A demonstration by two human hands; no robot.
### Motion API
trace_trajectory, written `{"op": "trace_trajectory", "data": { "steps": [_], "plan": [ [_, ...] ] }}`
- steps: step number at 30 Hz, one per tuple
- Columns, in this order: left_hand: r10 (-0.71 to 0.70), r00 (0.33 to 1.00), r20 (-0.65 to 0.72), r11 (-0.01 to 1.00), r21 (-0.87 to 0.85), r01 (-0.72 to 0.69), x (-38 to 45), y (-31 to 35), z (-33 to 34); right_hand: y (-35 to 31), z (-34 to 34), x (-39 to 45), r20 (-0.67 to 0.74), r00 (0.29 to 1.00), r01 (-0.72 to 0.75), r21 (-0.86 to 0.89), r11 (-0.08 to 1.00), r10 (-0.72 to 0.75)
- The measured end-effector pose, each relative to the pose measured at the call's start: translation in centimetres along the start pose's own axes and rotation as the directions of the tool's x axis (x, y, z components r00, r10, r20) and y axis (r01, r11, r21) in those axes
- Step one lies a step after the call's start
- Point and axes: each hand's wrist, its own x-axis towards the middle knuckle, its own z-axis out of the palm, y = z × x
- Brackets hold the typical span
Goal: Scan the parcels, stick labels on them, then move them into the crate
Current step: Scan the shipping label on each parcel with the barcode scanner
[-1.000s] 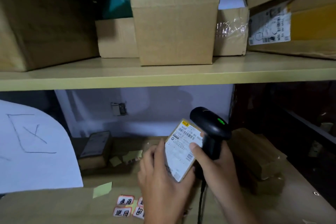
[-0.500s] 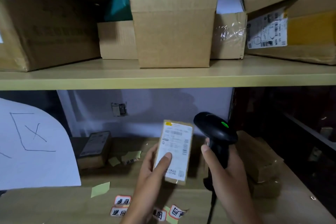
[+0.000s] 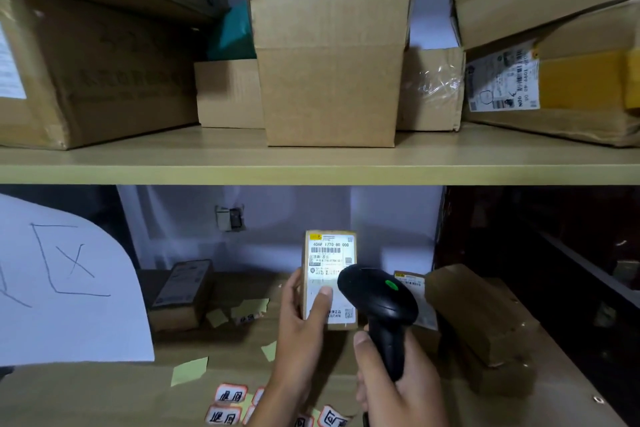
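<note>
My left hand (image 3: 301,340) holds a small brown parcel (image 3: 329,253) upright, its white shipping label facing me, thumb pressed on the label. My right hand (image 3: 398,388) grips a black handheld scanner (image 3: 375,298) with a green light lit, its head right in front of the parcel's lower right. A bright patch falls on the label. Several red-edged white stickers (image 3: 230,393) lie on the surface below my hands. No crate is in view.
Other brown parcels lie on the lower surface: one at left (image 3: 180,295), a stack at right (image 3: 481,315), another labelled one (image 3: 414,291) behind the scanner. A white sheet (image 3: 62,288) with handwriting stands at left. The shelf board (image 3: 311,163) above carries several cardboard boxes.
My left hand has turned the parcel upright and square to me. The scanner has swung left, from beside the parcel to in front of its label.
</note>
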Motion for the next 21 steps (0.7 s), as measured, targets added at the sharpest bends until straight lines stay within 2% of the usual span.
{"op": "trace_trajectory", "data": {
  "steps": [4, 12, 18, 21],
  "plan": [
    [-0.013, 1.000, 0.026, 1.000, -0.012, 0.013, -0.3, 0.0, -0.4, 0.0, 0.0, 0.0, -0.031, 0.999, -0.016, -0.021, 1.000, 0.016],
    [-0.015, 0.999, 0.031, 1.000, -0.018, 0.016, -0.2, -0.1, -0.5, 0.2, -0.1, 0.0, 0.016, 1.000, 0.026, -0.063, 0.998, -0.025],
    [-0.085, 0.994, -0.062, 0.993, -0.086, 0.079, 1.0, 0.5, -2.7, 0.3, 0.0, -0.1, 0.015, 1.000, -0.022, -0.020, 1.000, 0.022],
    [-0.148, 0.979, -0.143, 0.977, -0.172, 0.122, 2.4, 2.1, -6.2, 0.9, 0.5, -0.3, 0.110, 0.994, -0.025, -0.012, 1.000, 0.027]
  ]
}}
